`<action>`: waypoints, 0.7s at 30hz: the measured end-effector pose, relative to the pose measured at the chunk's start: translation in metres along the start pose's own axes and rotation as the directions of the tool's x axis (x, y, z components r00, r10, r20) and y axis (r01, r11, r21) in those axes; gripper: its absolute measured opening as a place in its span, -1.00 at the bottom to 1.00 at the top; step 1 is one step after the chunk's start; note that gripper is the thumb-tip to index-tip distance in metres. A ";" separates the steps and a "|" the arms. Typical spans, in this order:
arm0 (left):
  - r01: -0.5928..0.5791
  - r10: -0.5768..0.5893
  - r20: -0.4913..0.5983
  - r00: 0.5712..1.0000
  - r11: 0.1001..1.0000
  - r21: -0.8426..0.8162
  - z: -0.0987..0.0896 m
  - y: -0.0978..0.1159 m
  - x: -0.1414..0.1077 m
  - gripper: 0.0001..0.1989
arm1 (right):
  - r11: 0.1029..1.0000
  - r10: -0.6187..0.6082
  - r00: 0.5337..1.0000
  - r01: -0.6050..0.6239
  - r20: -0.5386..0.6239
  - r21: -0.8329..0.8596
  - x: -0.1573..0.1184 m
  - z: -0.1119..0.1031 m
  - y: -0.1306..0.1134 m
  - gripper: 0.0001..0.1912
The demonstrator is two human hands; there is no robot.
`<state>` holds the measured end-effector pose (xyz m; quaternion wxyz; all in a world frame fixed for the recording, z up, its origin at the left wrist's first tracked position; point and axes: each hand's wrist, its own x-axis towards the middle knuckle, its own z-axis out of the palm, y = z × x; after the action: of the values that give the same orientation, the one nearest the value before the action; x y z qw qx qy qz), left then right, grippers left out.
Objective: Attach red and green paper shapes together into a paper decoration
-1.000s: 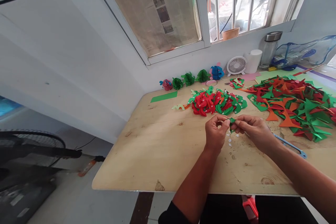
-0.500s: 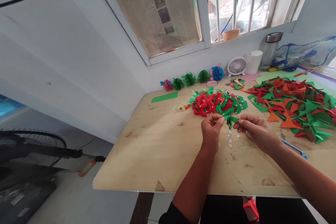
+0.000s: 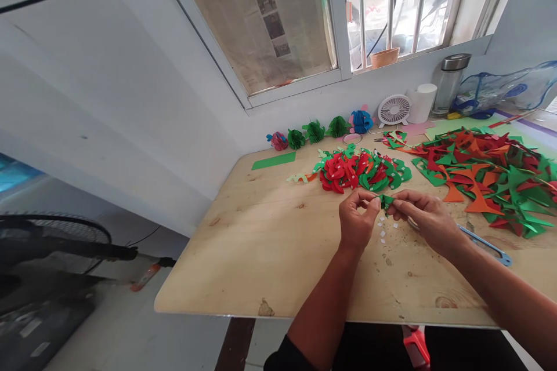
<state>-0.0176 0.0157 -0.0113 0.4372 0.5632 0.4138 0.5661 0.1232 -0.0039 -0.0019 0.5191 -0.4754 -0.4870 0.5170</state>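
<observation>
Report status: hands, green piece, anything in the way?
Left hand, right hand: both pinching green paper piece. White bits on table below. Blue tool partly behind right hand.

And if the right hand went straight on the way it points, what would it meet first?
Beyond the green paper piece it pinches, the right hand would probably meet the left hand first, though depth is unclear.

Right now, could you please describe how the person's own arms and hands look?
The left hand and right hand wear no gloves. A plain black sleeve shows near the left elbow; no sleeve shows on the visible right forearm.
</observation>
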 end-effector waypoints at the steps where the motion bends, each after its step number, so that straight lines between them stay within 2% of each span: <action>1: -0.006 0.006 0.002 1.000 1.000 0.013 0.000 0.000 0.000 -0.91 | 1.000 -0.004 1.000 0.004 0.006 -0.003 0.000 0.000 0.001 -0.76; 21: -0.098 0.084 0.079 0.993 0.978 0.186 -0.001 0.005 -0.003 -0.92 | 0.994 -0.086 0.995 0.090 0.053 -0.067 -0.001 0.000 0.001 -0.78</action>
<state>-0.0187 0.0110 -0.0077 0.3697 0.6402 0.4237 0.5234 0.1235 -0.0049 -0.0032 0.5121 -0.4581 -0.5382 0.4881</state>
